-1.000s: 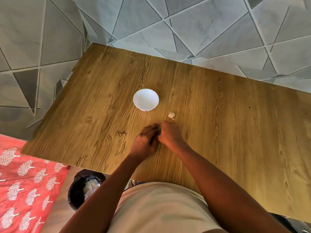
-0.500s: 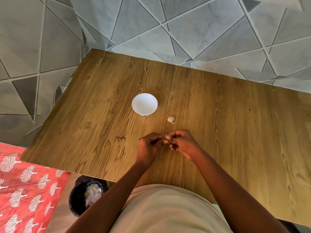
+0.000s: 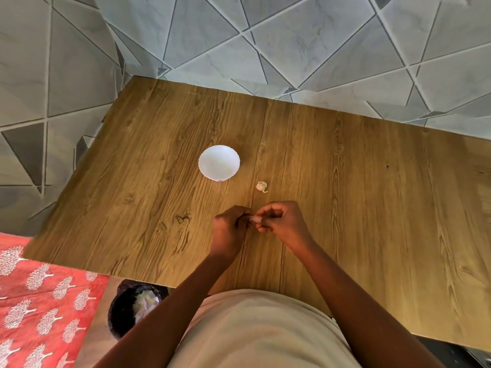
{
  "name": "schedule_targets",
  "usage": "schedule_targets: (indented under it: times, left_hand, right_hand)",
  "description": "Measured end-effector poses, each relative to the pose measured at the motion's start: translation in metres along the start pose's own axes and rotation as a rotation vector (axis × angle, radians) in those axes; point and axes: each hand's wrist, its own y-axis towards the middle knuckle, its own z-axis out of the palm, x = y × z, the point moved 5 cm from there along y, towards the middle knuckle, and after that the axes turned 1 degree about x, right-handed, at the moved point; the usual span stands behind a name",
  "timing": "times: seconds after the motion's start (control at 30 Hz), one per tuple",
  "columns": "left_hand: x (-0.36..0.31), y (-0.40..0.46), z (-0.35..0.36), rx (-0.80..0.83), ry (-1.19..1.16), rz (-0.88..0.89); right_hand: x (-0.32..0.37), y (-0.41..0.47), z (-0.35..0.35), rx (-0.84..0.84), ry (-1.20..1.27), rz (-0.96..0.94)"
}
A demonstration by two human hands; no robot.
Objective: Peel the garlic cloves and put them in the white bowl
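Both hands, the left hand (image 3: 228,231) and right hand (image 3: 283,221), are pinching one garlic clove (image 3: 255,218) between their fingertips, above the table (image 3: 372,197) toward its near edge. Just beyond them a second clove (image 3: 261,186) is lying, and the white bowl (image 3: 219,162) is standing farther toward the far-left corner.

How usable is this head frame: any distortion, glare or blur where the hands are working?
Head view: wide-angle bending bows the wooden table edges; warm light brightens the table's right side, no harsh glare; the white bowl interior is nearly washed out; the garlic clove between the left hand and right hand is small and soft.
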Motion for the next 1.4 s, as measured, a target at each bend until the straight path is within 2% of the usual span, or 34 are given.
schedule_targets:
  times: [0.23, 0.4, 0.53, 0.73, 0.83, 1.0, 1.07, 1.13, 1.23, 1.33, 1.4]
  left_hand:
    - [-0.015, -0.004, -0.001, -0.012, 0.041, 0.017]
    - [-0.026, -0.006, 0.001, -0.035, 0.105, 0.06]
    - [-0.032, -0.009, 0.002, -0.026, 0.153, 0.093]
    - [-0.036, -0.012, 0.0, -0.055, 0.11, 0.05]
    - [-0.035, -0.014, 0.0, -0.081, 0.061, -0.057]
    - [-0.032, -0.015, 0.004, -0.08, -0.12, -0.344]
    - [-0.029, -0.015, 0.005, -0.066, -0.156, -0.378]
    - [-0.031, -0.015, 0.004, -0.058, -0.112, -0.297]
    - [-0.032, -0.011, 0.002, -0.034, 0.008, -0.086]
    - [-0.031, -0.008, 0.001, 0.022, 0.055, 0.028]
    - [-0.028, -0.006, 0.001, 0.064, 0.001, -0.048]
  right_hand:
    - [0.002, -0.006, -0.001, -0.071, -0.259, -0.184]
    - [0.007, -0.009, 0.005, 0.026, -0.649, -0.357]
    - [0.015, -0.015, 0.011, 0.046, -0.841, -0.488]
    - [0.02, -0.025, 0.014, 0.06, -1.038, -0.607]
    - [0.025, -0.027, 0.014, 0.06, -1.106, -0.627]
    - [0.023, -0.028, 0.015, 0.083, -1.167, -0.851]
    - [0.018, -0.023, 0.011, 0.096, -1.118, -0.809]
    - [0.013, -0.015, 0.005, 0.082, -0.923, -0.659]
    - [0.007, -0.007, -0.003, 0.076, -0.634, -0.484]
    - [0.006, -0.007, -0.008, 0.122, -0.587, -0.453]
    - [0.008, -0.007, -0.008, 0.153, -0.662, -0.489]
